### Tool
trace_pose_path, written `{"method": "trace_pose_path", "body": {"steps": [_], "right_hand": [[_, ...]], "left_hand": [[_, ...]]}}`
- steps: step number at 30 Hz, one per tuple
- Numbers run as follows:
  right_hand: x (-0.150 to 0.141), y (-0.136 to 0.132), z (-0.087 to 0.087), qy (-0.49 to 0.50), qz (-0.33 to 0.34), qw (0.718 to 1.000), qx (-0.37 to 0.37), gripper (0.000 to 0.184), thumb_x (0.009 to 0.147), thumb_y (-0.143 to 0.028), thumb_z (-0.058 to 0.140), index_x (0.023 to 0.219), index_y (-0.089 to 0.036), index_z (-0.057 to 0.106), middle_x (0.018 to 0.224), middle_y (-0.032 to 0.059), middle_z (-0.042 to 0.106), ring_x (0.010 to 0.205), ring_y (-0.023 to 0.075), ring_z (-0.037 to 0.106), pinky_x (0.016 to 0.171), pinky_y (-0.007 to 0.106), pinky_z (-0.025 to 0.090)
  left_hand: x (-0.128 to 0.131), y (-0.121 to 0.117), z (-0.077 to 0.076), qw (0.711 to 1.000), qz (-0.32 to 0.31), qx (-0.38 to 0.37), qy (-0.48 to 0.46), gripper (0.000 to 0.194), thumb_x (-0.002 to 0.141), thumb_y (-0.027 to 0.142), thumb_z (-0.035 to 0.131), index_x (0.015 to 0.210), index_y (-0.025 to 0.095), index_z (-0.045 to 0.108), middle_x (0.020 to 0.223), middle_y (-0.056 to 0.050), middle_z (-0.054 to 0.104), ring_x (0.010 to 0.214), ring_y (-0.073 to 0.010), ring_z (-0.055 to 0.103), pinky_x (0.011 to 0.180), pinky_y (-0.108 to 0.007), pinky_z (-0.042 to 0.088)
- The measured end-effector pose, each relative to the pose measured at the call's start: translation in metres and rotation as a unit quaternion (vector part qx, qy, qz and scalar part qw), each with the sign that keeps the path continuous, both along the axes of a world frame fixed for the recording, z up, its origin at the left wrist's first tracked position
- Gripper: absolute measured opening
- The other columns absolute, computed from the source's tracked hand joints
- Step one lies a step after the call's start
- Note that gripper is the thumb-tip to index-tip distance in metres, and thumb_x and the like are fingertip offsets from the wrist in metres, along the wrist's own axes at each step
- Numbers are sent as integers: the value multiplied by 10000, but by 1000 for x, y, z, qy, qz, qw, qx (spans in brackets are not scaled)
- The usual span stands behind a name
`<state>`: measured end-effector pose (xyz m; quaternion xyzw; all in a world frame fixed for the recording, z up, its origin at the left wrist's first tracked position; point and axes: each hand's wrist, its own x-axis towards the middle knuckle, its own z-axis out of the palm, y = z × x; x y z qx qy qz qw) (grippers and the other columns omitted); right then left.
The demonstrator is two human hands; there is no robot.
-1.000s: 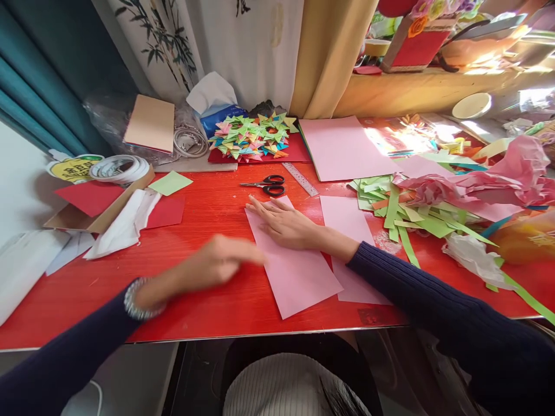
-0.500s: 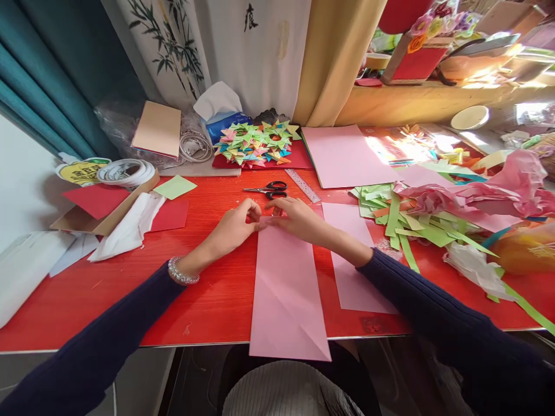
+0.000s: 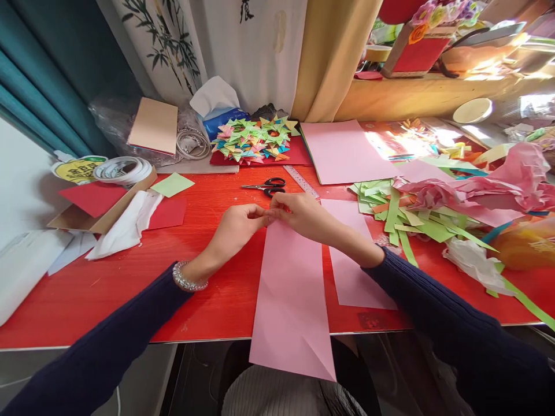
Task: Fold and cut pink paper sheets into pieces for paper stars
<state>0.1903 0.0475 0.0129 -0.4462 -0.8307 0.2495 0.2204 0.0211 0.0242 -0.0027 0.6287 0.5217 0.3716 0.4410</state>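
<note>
A long sheet of pink paper (image 3: 289, 294) with a slanting crease hangs over the table's front edge toward me. Its far end is pinched by both hands. My left hand (image 3: 243, 228), with a clear beaded bracelet at the wrist, is closed at the sheet's far left corner. Touching it, my right hand (image 3: 299, 216) is closed on the same far edge, its fingertips partly hiding the paper. Just beyond the hands lie black-handled scissors (image 3: 269, 186) and a clear ruler (image 3: 300, 180). A second pink sheet (image 3: 358, 271) lies flat under my right forearm.
On the red table (image 3: 203, 312), green paper strips (image 3: 425, 228) and crumpled pink paper (image 3: 489, 185) pile up at right. Behind stand folded paper wreaths (image 3: 255, 141) and a stack of pink paper (image 3: 347, 153). A cardboard tray (image 3: 104, 222) with tape rolls (image 3: 124, 170) sits left.
The hands have come together at the paper's far end. The sheet has shifted slightly right, and its near end hangs a bit lower and closer to me.
</note>
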Motion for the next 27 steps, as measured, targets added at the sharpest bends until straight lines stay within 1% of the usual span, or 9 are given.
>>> {"method": "trace_pose_path", "body": {"steps": [3,5,8,10,13,17,20,24,27], "right_hand": [[2,5,-4,-19,-17,999,19,131,912,-181,457,822,-166,550,747,28,605,635,131,468,575,255,269],[5,9,-5,-3,-34,999,28,150,928,-202,432,841,-161,547,783,41,612,658,135,477,584,257,277],[9,10,-1,29,-16,999,-11,172,898,-323,522,856,-165,577,811,31,622,680,127,503,589,249,299],[9,7,2,17,13,999,-45,226,857,-381,587,779,-169,589,724,4,593,638,114,482,567,245,290],[6,3,2,-7,26,998,-54,305,865,-331,574,614,-166,519,574,-30,476,554,89,392,532,250,248],[6,5,-5,27,41,997,-65,326,859,-332,572,593,-169,475,562,-49,416,548,79,355,523,243,234],[8,9,-9,41,61,995,-68,368,863,-369,562,580,-175,429,562,-56,368,552,80,326,519,241,225],[10,8,-7,48,71,994,-63,372,893,-350,507,586,-185,378,574,-55,349,553,82,317,520,237,229],[10,5,-4,46,67,996,-42,292,899,-285,491,631,-179,441,607,-42,430,580,90,385,545,227,275]], "left_hand": [[2,-1,-1,1000,-6,-4,24,316,747,481,696,803,170,711,817,-23,709,801,-167,618,731,-275,436],[2,-1,-2,999,-15,-12,32,320,738,480,706,805,168,709,826,-26,711,805,-170,621,747,-281,438],[1,0,-4,1000,-12,-8,28,352,740,508,691,803,162,699,825,-33,707,795,-172,618,736,-285,441],[1,0,-5,999,-7,4,34,380,757,536,659,796,159,688,814,-37,700,791,-175,612,720,-282,438],[1,-1,-2,996,-1,20,86,369,795,532,618,805,167,676,814,-31,694,790,-178,607,704,-279,430],[2,-6,4,972,1,91,218,230,862,391,585,795,180,648,817,-17,677,754,-170,584,716,-289,417],[1,-8,5,949,-7,150,277,148,869,300,590,796,175,620,838,-24,660,795,-181,570,748,-300,423],[-1,-8,0,928,-27,206,310,160,908,308,525,852,176,594,870,-37,645,862,-200,554,792,-327,427],[-1,-7,-3,925,-41,205,317,243,933,356,468,814,177,583,844,-49,633,841,-203,554,783,-335,428]]}}
